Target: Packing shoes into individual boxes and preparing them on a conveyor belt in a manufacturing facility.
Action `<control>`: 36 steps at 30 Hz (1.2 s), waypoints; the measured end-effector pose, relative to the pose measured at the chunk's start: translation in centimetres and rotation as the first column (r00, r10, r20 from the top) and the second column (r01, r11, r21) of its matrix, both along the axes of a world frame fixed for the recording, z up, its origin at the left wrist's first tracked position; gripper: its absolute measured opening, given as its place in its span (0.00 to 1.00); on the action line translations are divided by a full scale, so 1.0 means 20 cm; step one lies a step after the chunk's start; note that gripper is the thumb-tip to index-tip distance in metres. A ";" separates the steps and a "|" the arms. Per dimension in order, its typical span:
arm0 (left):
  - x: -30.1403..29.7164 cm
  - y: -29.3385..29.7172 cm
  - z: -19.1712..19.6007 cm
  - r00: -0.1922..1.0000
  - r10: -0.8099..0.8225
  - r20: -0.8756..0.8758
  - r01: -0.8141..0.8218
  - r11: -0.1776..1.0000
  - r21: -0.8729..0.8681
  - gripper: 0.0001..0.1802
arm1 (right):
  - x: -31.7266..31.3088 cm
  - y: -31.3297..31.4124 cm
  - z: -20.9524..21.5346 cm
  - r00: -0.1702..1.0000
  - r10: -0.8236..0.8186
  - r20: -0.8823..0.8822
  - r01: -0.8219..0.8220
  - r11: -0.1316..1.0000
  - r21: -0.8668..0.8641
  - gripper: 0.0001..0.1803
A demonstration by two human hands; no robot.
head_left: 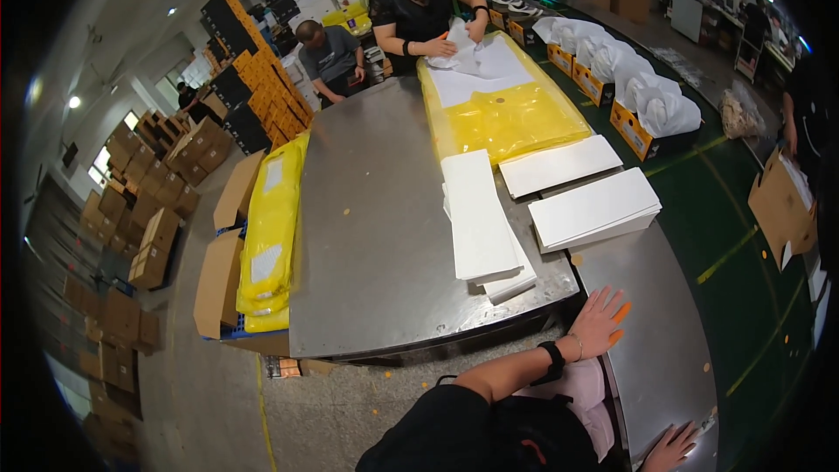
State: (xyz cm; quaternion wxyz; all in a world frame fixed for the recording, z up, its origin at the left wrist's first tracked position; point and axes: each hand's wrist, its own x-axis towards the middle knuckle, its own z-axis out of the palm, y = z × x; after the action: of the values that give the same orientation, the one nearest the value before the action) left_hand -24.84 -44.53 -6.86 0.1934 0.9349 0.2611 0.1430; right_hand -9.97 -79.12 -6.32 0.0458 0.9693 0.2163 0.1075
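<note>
My left hand [597,325] is open, its fingers spread over the metal side bench [651,332]; orange covers show on two fingertips. It holds nothing. Farther down the same bench lies my right hand [671,449], flat with fingers apart and empty, partly cut off by the lower edge. Just beyond my left hand are stacks of white card sheets: a long stack [481,218], a wide stack [596,210] and a smaller one [559,166]. Behind them a yellow plastic-wrapped pack [511,121] with white paper on top lies on the metal table [367,227].
Across the table a person [419,9] handles white tissue paper; another [330,61] bends behind. Orange shoe boxes with tissue [647,114] line the green conveyor [690,201] at right. Yellow packs [273,227] stand at the table's left. A person's carton [782,210] is far right.
</note>
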 end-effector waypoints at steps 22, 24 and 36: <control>0.08 -0.01 -0.05 0.988 -0.090 -0.127 0.112 0.977 0.182 0.34 | -0.01 -0.07 -0.07 0.991 -0.128 -0.049 0.136 0.966 0.220 0.35; 0.04 0.02 -0.12 0.991 0.001 -0.137 0.042 0.950 0.309 0.36 | 0.01 -0.03 -0.12 0.995 -0.103 -0.012 0.103 0.970 0.222 0.34; 0.06 -0.12 0.18 0.952 -0.085 -0.293 0.168 0.948 0.271 0.31 | -0.02 -0.02 -0.02 0.990 -0.118 -0.074 0.135 0.945 0.296 0.31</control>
State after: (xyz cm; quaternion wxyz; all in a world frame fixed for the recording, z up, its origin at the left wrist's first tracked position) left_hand -23.61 -46.93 -3.16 0.0234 0.9788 0.2005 0.0346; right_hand -10.34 -79.54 -6.77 -0.1014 0.9795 0.1360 0.1090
